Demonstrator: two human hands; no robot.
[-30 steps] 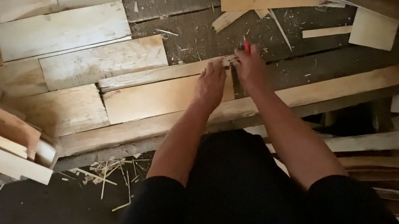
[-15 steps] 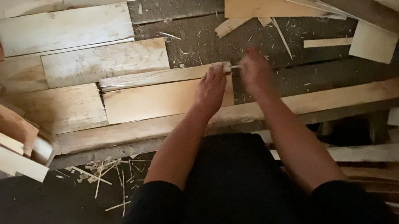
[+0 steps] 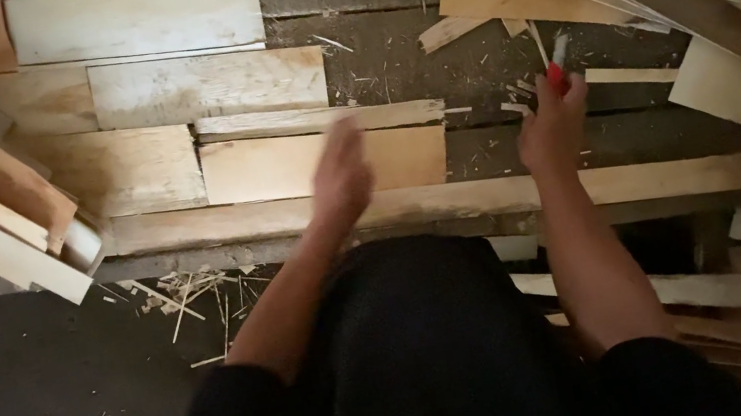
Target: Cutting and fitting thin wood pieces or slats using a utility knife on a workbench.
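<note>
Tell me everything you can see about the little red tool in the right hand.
The small red-handled tool is slim and stick-like, red at the grip with a paler, whitish upper part; plastic by its look, though blur hides detail. It points up and slightly right, away from the person. The right hand is closed around its lower end, held above the dark work surface strewn with wood chips. Nothing else touches it.

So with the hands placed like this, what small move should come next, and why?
Probably lower the left hand flat onto the thin wood panel to steady it: that hand is blurred above it, while the right hand holds a red-handled tool raised off to the side.
</note>
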